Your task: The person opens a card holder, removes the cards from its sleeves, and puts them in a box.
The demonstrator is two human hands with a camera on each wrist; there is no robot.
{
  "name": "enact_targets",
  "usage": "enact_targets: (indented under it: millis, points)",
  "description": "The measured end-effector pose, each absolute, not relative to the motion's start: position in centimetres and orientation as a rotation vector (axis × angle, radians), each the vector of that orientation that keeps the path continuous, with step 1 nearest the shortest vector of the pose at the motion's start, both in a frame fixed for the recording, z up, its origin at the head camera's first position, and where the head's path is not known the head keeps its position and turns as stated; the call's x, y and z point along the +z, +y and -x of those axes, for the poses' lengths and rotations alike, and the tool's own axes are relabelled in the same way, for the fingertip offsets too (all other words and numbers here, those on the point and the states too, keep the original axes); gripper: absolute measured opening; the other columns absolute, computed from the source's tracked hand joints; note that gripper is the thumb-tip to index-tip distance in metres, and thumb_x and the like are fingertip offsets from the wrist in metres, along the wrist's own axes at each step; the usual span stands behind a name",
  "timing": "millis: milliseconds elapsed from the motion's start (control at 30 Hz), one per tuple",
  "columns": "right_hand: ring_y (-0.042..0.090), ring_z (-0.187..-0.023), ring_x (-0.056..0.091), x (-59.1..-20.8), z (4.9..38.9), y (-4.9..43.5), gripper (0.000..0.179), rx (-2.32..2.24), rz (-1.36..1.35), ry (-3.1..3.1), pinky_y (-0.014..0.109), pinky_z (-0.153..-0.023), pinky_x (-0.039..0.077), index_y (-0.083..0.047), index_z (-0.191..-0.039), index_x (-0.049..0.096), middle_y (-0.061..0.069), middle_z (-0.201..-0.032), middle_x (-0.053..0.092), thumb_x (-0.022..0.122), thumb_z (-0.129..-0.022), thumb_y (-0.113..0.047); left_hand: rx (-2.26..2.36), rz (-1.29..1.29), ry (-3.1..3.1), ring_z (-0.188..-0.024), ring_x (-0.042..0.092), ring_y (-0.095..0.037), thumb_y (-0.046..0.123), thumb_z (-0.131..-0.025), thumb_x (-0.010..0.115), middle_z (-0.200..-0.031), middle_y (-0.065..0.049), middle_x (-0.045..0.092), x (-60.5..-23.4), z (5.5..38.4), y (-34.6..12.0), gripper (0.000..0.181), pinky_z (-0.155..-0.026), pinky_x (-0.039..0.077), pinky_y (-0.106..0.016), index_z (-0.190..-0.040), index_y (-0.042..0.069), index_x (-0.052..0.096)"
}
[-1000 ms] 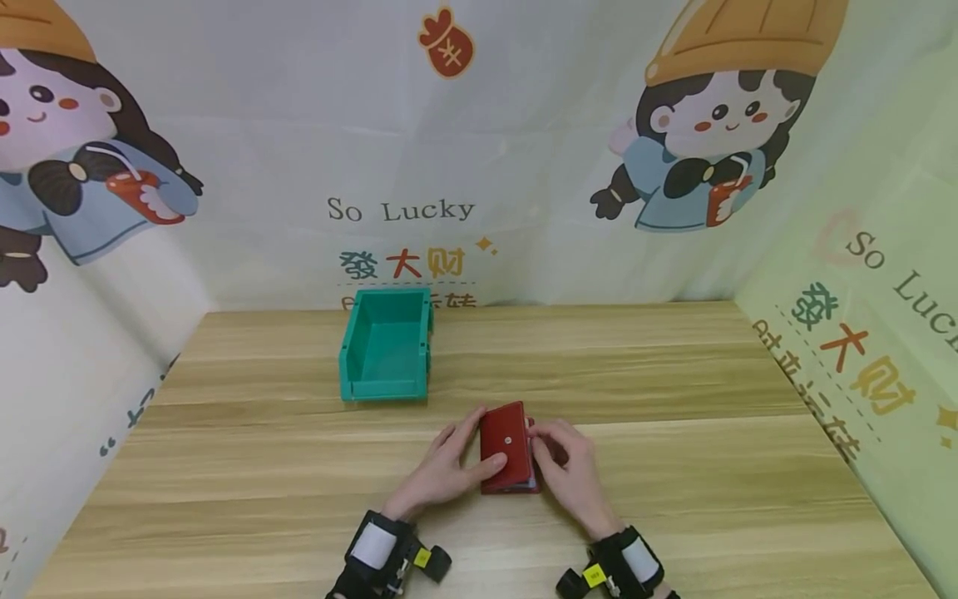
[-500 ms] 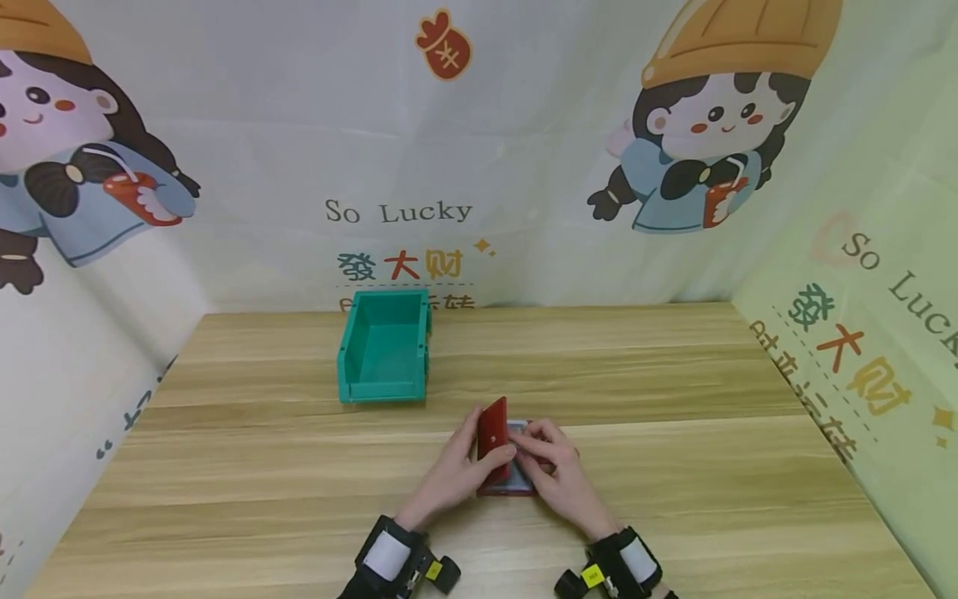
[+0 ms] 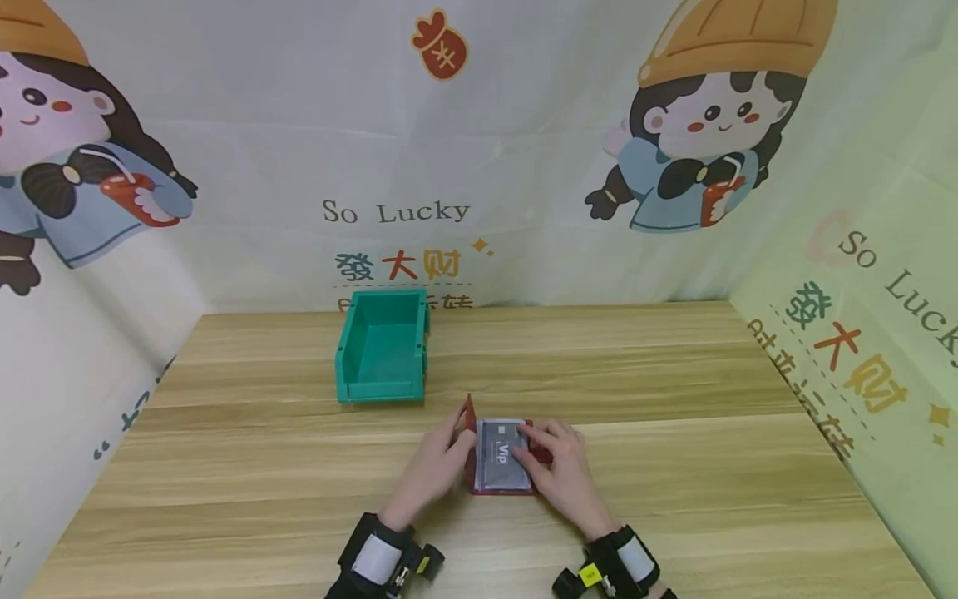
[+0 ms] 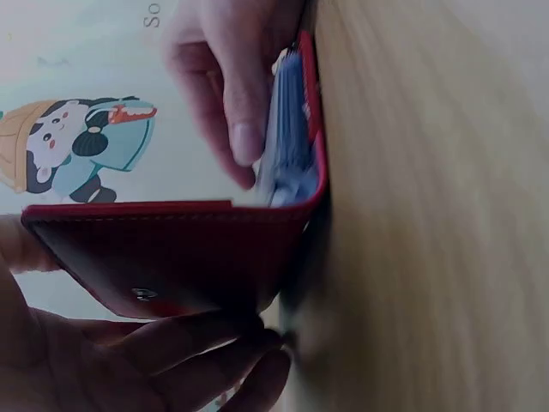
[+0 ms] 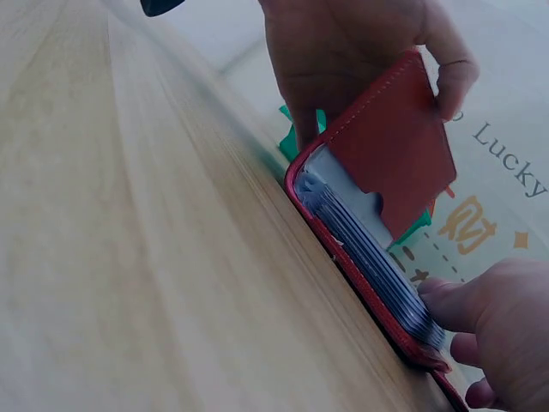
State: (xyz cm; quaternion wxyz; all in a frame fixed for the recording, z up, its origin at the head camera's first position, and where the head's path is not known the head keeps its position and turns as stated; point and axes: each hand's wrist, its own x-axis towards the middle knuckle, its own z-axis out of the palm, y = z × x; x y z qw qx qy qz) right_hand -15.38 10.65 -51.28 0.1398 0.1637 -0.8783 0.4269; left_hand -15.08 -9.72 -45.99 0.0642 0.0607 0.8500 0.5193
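Note:
A red card holder (image 5: 399,146) lies on the table with its front cover raised nearly upright. Inside is a stack of clear plastic sleeves (image 5: 369,249); the top one shows a grey card (image 3: 502,462) printed "Vip". My left hand (image 3: 428,472) holds the raised cover by its edge, thumb on the inner side and fingers behind it. On the outer face of the cover a metal snap (image 4: 144,294) shows in the left wrist view. My right hand (image 3: 567,472) grips the right edge of the holder, its thumb (image 5: 450,302) against the sleeves.
A teal open-topped bin (image 3: 383,349) stands behind and to the left of the holder, near the back of the wooden table (image 3: 636,374). A printed cloth (image 3: 524,166) with cartoon figures hangs behind the table and along its sides.
The cover has swung up and leftward from nearly closed, led by my left hand, uncovering the sleeves and grey card. My right hand stays at the right edge.

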Motion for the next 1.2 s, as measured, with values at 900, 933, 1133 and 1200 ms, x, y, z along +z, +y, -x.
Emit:
enact_targets:
  millis: [900,933,1133,1200]
  points:
    - [0.027,-0.102,0.057,-51.0,15.3,10.5,0.035,1.187,-0.465,-2.609,0.045,-0.094,0.032,0.001,-0.125,0.074,0.004,-0.093,0.066,0.079,-0.092,-0.010,1.281,-0.015,2.914,-0.108,0.059,-0.036,0.011,-0.090,0.082,-0.118,-0.024,0.065,-47.1,14.9,-14.1,0.062,-0.093,0.053,-0.052,-0.141,-0.011,0.054]
    - [0.027,-0.102,0.056,-51.0,15.3,10.5,0.035,1.183,-0.470,-2.603,0.045,-0.093,0.032,0.001,-0.125,0.074,0.004,-0.093,0.066,0.079,-0.092,-0.010,1.259,-0.009,2.927,-0.113,0.057,-0.039,0.011,-0.089,0.083,-0.122,-0.025,0.064,-47.0,14.9,-14.1,0.064,-0.098,0.051,-0.057,-0.142,-0.011,0.052]
    - [0.025,-0.100,0.055,-51.1,15.4,10.6,0.035,1.182,-0.475,-2.606,0.045,-0.093,0.031,0.001,-0.125,0.074,0.003,-0.091,0.064,0.079,-0.092,-0.011,1.193,-0.081,2.988,-0.115,0.057,-0.040,0.002,-0.087,0.082,-0.119,-0.023,0.063,-46.7,14.8,-13.3,0.055,-0.101,0.049,-0.058,-0.136,-0.007,0.058]
    - [0.025,-0.100,0.054,-51.1,15.4,10.6,0.036,1.197,-0.470,-2.610,0.046,-0.094,0.030,0.001,-0.125,0.074,0.002,-0.091,0.063,0.079,-0.092,-0.011,1.194,-0.160,3.000,-0.105,0.058,-0.033,-0.005,-0.087,0.079,-0.110,-0.019,0.065,-46.6,14.8,-12.9,0.044,-0.095,0.052,-0.051,-0.127,-0.006,0.063]
